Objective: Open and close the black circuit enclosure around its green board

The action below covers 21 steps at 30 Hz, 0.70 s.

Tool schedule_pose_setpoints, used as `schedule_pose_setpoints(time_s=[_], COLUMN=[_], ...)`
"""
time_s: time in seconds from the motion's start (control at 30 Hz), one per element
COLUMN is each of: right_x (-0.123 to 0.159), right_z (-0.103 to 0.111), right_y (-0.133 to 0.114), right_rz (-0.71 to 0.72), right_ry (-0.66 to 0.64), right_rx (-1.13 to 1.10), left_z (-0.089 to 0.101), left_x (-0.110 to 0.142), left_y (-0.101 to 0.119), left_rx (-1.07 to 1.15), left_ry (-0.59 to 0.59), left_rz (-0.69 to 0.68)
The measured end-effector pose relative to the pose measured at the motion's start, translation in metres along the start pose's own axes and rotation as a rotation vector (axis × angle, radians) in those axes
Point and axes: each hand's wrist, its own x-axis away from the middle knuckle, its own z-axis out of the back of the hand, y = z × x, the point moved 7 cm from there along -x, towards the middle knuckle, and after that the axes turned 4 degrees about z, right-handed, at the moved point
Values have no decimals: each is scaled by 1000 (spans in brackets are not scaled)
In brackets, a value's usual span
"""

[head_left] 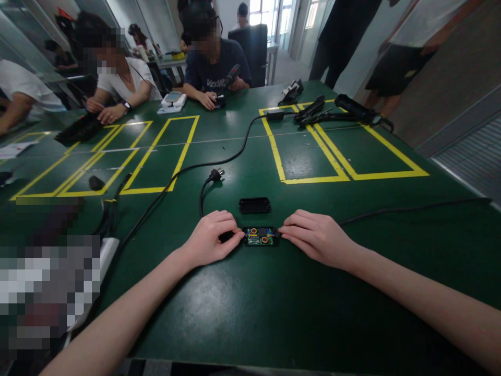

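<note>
An open black plastic case (260, 243) lies on the table in front of me, with a green circuit board (256, 240) inside. Copper coils and coloured wires show on the board. My left hand (214, 236) is closed in a pinch at the case's left end, where a cord enters. At the opposite end, my right hand (313, 235) pinches the cord beside the case. Just beyond lies the loose black cover (254, 205), hollow side up. A black power plug (216, 175) on a short cord (202, 198) rests past my left hand.
A long black cable (188, 168) crosses the green table (242, 313) to an inline box (275, 114). Yellow tape rectangles (313, 180) mark the surface. Black tool parts (313, 112) lie at far right. Another black cord (410, 210) runs right. People sit across the table.
</note>
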Motion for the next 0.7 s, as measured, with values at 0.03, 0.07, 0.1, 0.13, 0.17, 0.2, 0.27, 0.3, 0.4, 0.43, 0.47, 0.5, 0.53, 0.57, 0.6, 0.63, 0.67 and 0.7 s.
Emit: schedule_pose_setpoints(time_s=[0.03, 0.07, 0.1, 0.13, 0.17, 0.2, 0.27, 0.3, 0.4, 0.43, 0.47, 0.5, 0.53, 0.57, 0.6, 0.63, 0.67, 0.7], right_x=[0, -1, -1, 0, 0, 0, 0, 0, 1, 1, 1, 1, 1, 1, 1, 0, 0, -1], right_z=[0, 0, -1, -1, -1, -2, -2, -3, -4, -4, -5, -5, -5, -4, -4, -2, 0, 2], right_y=[0, 0, -1, -1, -1, 0, 1, 2, 4, 4, 4, 4, 4, 2, 1, -1, -2, -4], right_rz=[-2, -2, 0, 1, 0, -3, -14, -21, -39, -42, -43, -43, -41, -34, -25, -16, -7, 4], right_ry=[-5, -10, -14, -16, -18, -18, -16, -18, -35, -42, -46, -46, -43, -32, -15, 9, 39, 65], right_rx=[-7, -14, -21, -28, -35, -41, -53, -57, -63, -64, -62, -54, -40, -21, 1, 21, 36, 44], left_z=[-1, -1, -2, -2, -3, -3, -2, -1, 4, 6, 7, 6, 5, 3, 0, -3, -6, -7], left_x=[0, 0, 0, 1, 1, 0, 0, -1, -2, -3, -2, -2, -2, -1, 0, 0, 1, 2], left_y=[-1, -2, -3, -4, -5, -6, -6, -6, -4, -3, -3, -3, -4, -4, -5, -7, -8, -9], left_rx=[14, 33, 51, 67, 79, 86, 88, 85, 64, 51, 34, 13, -13, -41, -71, -97, -118, -130], left_ry=[-6, -9, -12, -18, -23, -27, -29, -24, 26, 45, 58, 59, 49, 28, 3, -19, -35, -42], left_rz=[13, 26, 39, 55, 72, 87, 99, 99, 105, 111, 115, 118, 118, 116, 115, 113, 111, 109])
